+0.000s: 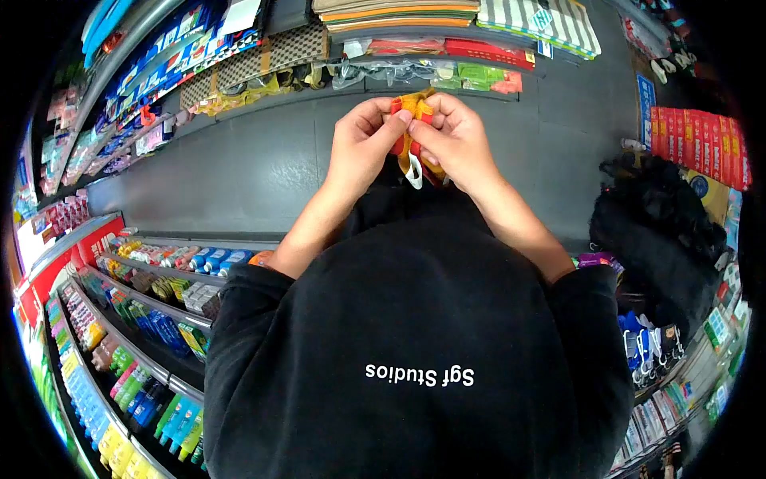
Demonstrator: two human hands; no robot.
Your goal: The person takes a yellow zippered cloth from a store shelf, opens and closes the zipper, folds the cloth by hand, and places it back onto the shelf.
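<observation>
Both my hands are raised in front of my black sweatshirt and pinch one small orange and yellow packaged item (414, 108). My left hand (361, 148) grips its left side with fingertips closed on the top. My right hand (456, 140) holds the right side, thumb and fingers closed. A white hang tab dangles below the item, between my wrists. Most of the package is hidden behind my fingers.
A grey shop floor (239, 172) runs between shelving. Shelves (152, 319) at the lower left carry rows of colourful tubes and boxes. Across the aisle, a shelf (431, 72) has folded cloths and packets. Red packs (698, 144) and black goods hang at the right.
</observation>
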